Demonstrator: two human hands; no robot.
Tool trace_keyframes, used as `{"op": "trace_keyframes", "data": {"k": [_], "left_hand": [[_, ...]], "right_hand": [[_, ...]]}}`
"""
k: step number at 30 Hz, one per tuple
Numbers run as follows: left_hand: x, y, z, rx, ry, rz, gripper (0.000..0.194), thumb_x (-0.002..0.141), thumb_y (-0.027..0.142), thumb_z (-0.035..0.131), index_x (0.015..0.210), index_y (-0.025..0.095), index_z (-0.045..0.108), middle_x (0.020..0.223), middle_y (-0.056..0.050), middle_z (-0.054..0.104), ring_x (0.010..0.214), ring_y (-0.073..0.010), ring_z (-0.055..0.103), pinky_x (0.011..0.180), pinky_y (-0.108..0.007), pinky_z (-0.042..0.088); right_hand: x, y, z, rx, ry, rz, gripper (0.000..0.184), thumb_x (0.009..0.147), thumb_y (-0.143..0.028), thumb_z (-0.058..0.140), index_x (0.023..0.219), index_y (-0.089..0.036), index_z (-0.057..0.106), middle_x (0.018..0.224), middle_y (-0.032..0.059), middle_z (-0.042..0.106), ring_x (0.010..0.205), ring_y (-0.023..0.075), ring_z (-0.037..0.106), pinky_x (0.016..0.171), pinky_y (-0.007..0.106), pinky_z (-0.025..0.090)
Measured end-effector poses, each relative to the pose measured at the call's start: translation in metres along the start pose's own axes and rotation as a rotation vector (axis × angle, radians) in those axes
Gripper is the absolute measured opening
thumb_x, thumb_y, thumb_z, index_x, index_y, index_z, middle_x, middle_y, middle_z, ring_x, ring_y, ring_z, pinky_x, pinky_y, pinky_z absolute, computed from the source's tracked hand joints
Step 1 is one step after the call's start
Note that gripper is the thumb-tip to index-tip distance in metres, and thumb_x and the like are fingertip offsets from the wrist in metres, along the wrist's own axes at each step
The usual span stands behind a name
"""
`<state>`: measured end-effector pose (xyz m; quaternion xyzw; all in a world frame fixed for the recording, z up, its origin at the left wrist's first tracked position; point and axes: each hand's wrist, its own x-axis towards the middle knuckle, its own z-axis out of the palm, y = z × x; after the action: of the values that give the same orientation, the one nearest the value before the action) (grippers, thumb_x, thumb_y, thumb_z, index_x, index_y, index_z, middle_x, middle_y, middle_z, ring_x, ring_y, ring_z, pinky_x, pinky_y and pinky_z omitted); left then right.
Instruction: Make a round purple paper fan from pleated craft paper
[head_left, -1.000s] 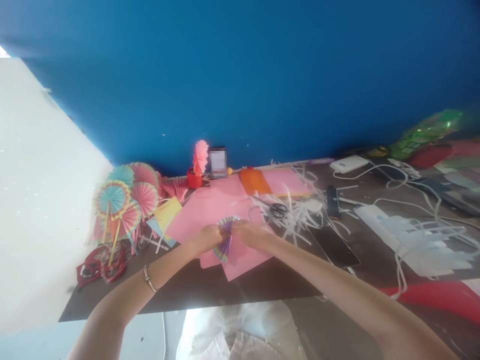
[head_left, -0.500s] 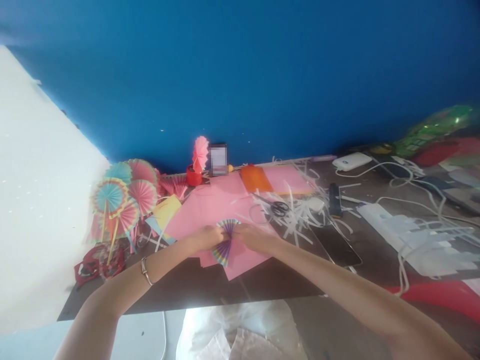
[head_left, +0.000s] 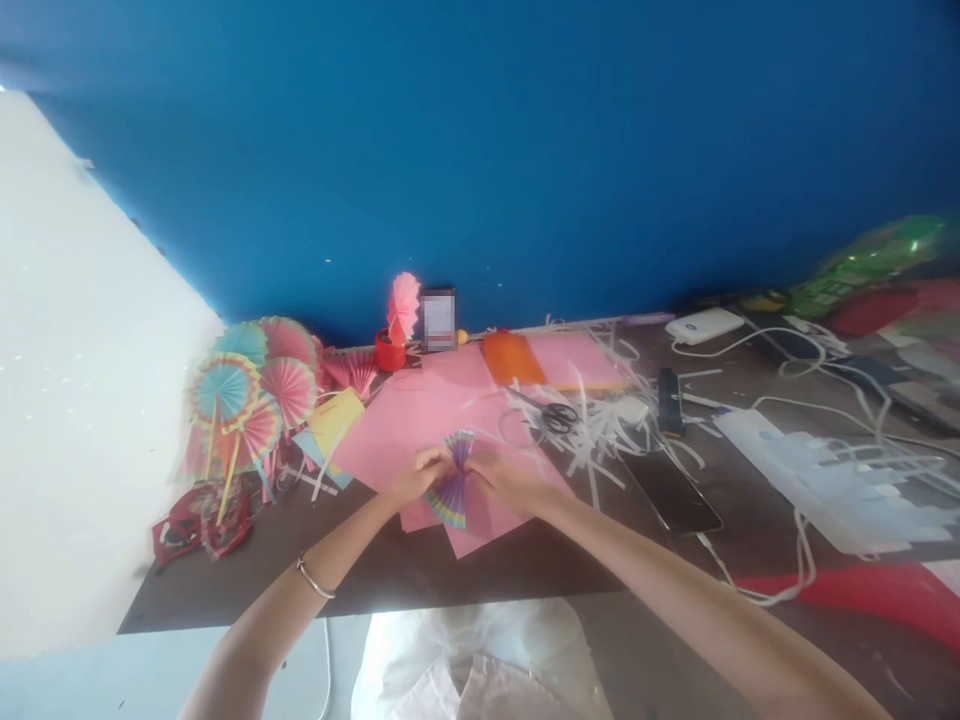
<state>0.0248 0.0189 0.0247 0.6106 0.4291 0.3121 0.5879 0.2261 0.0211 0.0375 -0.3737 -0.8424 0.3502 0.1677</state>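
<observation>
A pleated paper fan (head_left: 451, 500), striped in purple, blue and yellow, is pinched at its middle over pink paper sheets (head_left: 405, 415). My left hand (head_left: 421, 474) grips it from the left with bent fingers. From the right, my right hand (head_left: 504, 480) holds it near the centre, its fingertips partly hidden by the folds. Both ends of the fan flare out, one away from me and one towards me. Just beyond my right hand lie dark-handled scissors (head_left: 559, 417) among white paper strips (head_left: 596, 435).
Finished paper rosettes on sticks (head_left: 223, 390) stand at the left by the wall. A red tape roll (head_left: 389, 352) sits at the back. To the right are a phone (head_left: 675, 490), a white power strip (head_left: 780, 470) and tangled cables. The table's edge (head_left: 360, 607) runs nearest me.
My left hand and forearm have shifted, the elbow moving right and the bracelet lower. The fan has turned slightly, its top narrower than before. Both hands still hold it.
</observation>
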Motion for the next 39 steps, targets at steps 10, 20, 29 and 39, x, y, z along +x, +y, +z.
{"op": "trace_keyframes", "data": {"k": [10,20,29,39], "left_hand": [[0.005,0.001,-0.002,-0.405,0.076,-0.157,0.023,0.070,0.037,0.064,0.070,0.014,0.062,0.057,0.002,0.051,0.050,-0.0063,0.041,0.050,-0.021,0.029],[-0.001,0.005,0.015,-0.678,0.153,-0.071,0.021,0.064,0.035,0.069,0.063,0.015,0.061,0.088,-0.005,0.063,0.083,-0.0174,0.057,0.075,-0.027,0.040],[0.003,0.013,0.009,-0.323,-0.045,-0.077,0.028,0.071,0.041,0.062,0.067,0.013,0.058,0.060,0.002,0.047,0.052,-0.0063,0.036,0.052,-0.021,0.027],[0.007,0.016,0.016,-0.624,0.037,-0.116,0.025,0.067,0.036,0.067,0.065,0.014,0.057,0.069,-0.001,0.053,0.062,-0.0093,0.047,0.058,-0.021,0.032]], "right_hand": [[-0.002,-0.007,0.005,0.669,0.154,0.213,0.024,0.082,-0.041,0.050,0.073,-0.019,0.053,0.064,-0.0019,0.048,0.058,0.0122,0.047,0.057,0.027,0.038],[-0.005,-0.011,0.016,0.971,0.329,0.195,0.029,0.077,-0.045,0.059,0.069,-0.018,0.052,0.058,-0.0031,0.043,0.053,0.0108,0.038,0.052,0.025,0.029],[-0.010,-0.011,0.026,0.839,0.527,0.134,0.025,0.078,-0.042,0.059,0.069,-0.019,0.056,0.066,-0.0001,0.050,0.061,0.0135,0.045,0.058,0.027,0.036],[-0.004,-0.023,0.035,1.331,0.555,0.134,0.022,0.071,-0.034,0.070,0.062,-0.018,0.057,0.078,0.0017,0.055,0.051,0.0070,0.034,0.046,0.023,0.023]]}}
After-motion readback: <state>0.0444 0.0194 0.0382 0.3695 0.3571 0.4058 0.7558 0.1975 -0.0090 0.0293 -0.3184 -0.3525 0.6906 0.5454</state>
